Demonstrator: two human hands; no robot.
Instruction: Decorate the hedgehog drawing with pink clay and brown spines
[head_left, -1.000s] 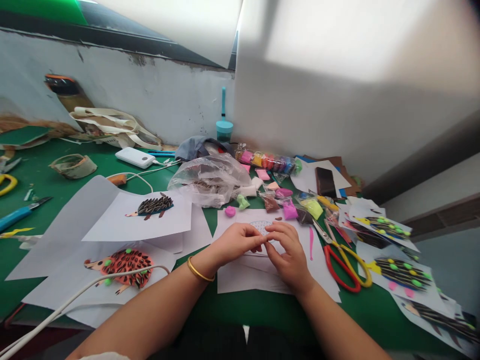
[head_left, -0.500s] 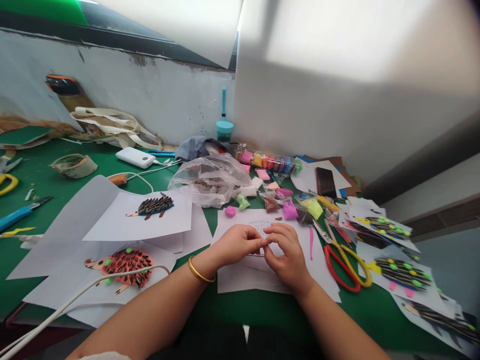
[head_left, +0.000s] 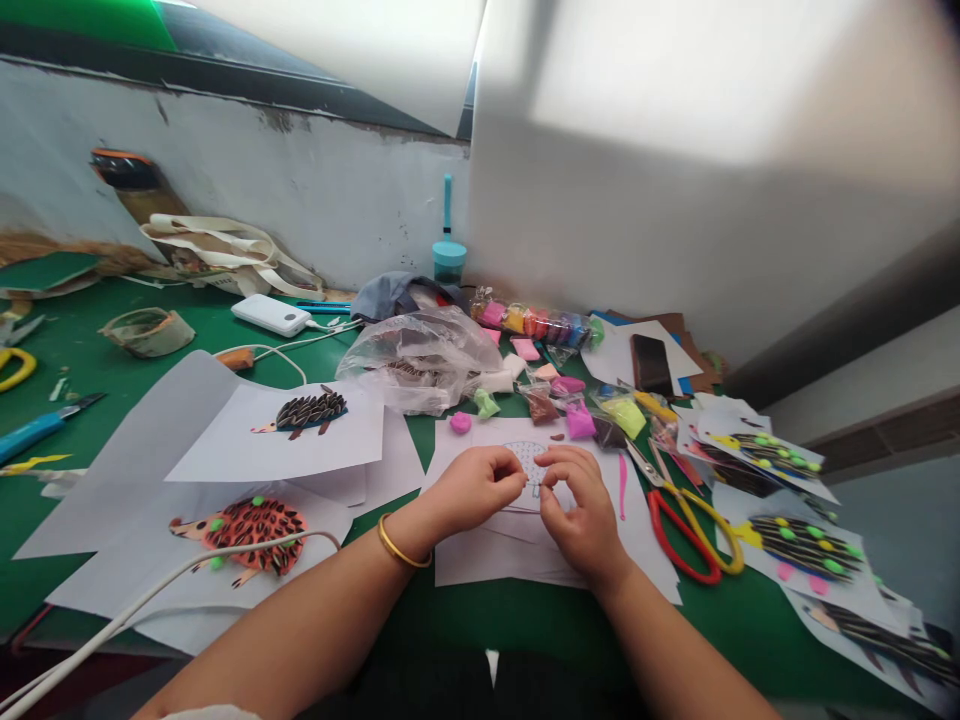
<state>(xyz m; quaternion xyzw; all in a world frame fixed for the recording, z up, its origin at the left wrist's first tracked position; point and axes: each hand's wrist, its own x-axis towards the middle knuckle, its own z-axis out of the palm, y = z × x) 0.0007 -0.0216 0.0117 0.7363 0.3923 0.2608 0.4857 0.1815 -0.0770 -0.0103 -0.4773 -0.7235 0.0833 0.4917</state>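
Observation:
Above a white paper sheet (head_left: 480, 560) with a blue outline drawing (head_left: 525, 458), my left hand (head_left: 476, 488) is closed, its thumb and fingertips pressed together; whatever may be in them is hidden. Close by on the right, my right hand (head_left: 581, 505) pinches a tiny dark bit between thumb and index finger, too small to name. A narrow gap separates the two hands. On the sheet, a small brown piece (head_left: 556, 436) lies past the right fingers, and a thin pink strip (head_left: 622, 487) lies to their right.
Scissors (head_left: 686, 520) with red and yellow handles lie at right. Bagged coloured clay (head_left: 579, 418) and a plastic bag of seeds (head_left: 416, 365) sit behind. Hedgehog pictures (head_left: 255, 535) flank both sides; a white cable (head_left: 187, 570) crosses the left one. A phone (head_left: 651, 365) rests far right.
My hands have drawn slightly apart from touching fingertips, the left moving a little left and the right a little right. More of the drawing shows between them.

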